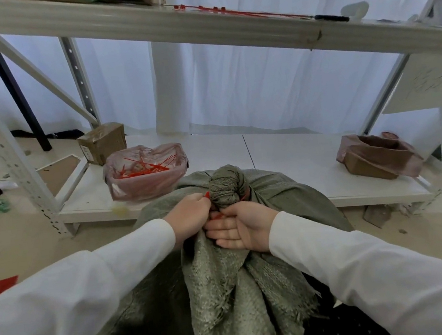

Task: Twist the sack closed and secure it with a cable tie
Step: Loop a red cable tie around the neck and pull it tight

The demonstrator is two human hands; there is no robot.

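Observation:
A grey-green woven sack [279, 188] stands in front of me, its mouth twisted into a thick rope [227, 185] that folds back toward me. A red cable tie [217, 216] lies around the base of the twist, with only short bits showing between my fingers. My left hand [189, 211] pinches one red end at the left of the twist. My right hand [243, 226], palm up, holds the sack's loose fabric and pinches the tie from the right. The sack's frayed open edge [227, 289] hangs down toward me.
A bag-lined box [148, 186] with several red cable ties sits on the low white shelf [295, 154] behind the sack. A brown box [376, 155] sits at the right, a taped carton [102, 143] at the left. More red ties [225, 11] lie on the upper shelf.

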